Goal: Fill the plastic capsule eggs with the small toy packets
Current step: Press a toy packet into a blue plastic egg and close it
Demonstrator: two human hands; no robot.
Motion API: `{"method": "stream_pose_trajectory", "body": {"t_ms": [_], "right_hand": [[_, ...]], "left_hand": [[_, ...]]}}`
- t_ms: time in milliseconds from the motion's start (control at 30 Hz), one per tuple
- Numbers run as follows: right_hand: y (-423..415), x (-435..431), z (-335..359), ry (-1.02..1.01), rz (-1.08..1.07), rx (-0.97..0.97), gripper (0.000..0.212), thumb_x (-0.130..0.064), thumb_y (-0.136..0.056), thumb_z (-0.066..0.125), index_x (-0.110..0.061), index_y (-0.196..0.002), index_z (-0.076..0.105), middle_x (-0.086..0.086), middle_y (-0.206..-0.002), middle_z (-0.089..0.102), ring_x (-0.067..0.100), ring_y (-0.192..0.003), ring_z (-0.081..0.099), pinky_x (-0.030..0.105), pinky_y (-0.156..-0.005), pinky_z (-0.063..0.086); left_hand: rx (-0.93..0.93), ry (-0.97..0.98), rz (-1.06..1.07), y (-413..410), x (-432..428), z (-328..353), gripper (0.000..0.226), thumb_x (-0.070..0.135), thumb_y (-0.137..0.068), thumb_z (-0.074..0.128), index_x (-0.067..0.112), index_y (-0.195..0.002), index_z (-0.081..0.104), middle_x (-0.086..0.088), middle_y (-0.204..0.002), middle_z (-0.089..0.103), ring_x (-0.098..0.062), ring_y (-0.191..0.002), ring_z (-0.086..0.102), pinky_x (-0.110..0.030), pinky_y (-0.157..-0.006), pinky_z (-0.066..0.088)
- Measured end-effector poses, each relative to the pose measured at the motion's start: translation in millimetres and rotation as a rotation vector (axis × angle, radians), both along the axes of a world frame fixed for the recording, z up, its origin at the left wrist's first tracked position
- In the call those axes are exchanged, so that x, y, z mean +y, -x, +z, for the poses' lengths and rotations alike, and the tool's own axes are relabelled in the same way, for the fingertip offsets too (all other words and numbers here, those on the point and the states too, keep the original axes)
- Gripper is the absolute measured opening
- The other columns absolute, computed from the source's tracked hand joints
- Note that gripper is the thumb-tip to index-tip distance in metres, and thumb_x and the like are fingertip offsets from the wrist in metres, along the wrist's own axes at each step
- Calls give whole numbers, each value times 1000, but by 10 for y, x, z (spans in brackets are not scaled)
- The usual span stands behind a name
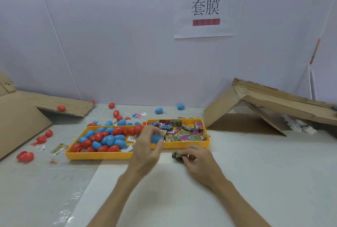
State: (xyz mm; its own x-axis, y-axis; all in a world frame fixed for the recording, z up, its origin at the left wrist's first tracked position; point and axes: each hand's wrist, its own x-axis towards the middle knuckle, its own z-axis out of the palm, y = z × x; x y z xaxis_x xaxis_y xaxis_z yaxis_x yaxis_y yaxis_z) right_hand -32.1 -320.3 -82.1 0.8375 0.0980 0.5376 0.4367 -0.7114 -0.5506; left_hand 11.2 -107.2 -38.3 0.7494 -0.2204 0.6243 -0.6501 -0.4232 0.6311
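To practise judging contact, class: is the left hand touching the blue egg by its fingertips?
Touching. The head view shows the left hand gripping the blue egg, fingers curled round it.

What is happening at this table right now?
A person is filling capsule eggs. The left hand holds a blue egg in front of the trays. The right hand pinches a packet low over the table. The egg tray holds red and blue eggs; the packet tray holds packets.
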Motion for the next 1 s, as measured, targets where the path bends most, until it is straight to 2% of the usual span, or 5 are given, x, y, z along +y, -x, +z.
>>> {"method": "stream_pose_trajectory", "body": {"t_ms": [167,267,367,667,1000], "right_hand": [[9,5,-13,52,26,9,16,-11,-84,69,-20,-93,77,-10,-93,71,5,-84,63,28,-75,54],[1,-2,-29,41,26,12,15,-13,-83,68,-21,-93,77,-12,-95,70,4,-84,63,28,-76,54],[-9,-13,-37,10,46,20,18,-12,-83,68,-21,-96,77,-11,-94,69,5,-83,63,26,-74,53],[-27,-33,-52,-108,22,44,19,-7,-78,74,-21,-88,80,-17,-90,73,3,-83,67,13,-70,50],[-29,-58,0,-249,24,139,17,2,-78,75,-14,-80,81,-9,-88,73,4,-86,67,10,-67,47]], "left_hand": [[306,-35,-162,205,-352,-331,12,16,-104,40,23,-97,47,-4,-84,57,-19,-75,53,-46,-73,48],[142,-102,-81,188,-384,-362,10,15,-104,46,23,-106,53,6,-95,57,-10,-83,55,-26,-72,45],[-8,-389,-51,232,-387,-451,18,28,-102,53,17,-115,60,2,-106,57,-18,-90,57,-30,-72,46],[208,-313,42,216,-338,-510,58,31,-88,75,32,-140,48,9,-130,39,-10,-77,52,-19,-70,41],[312,-246,67,193,-333,-479,21,32,-85,78,28,-104,72,12,-100,55,-8,-90,57,-20,-73,40]]}}
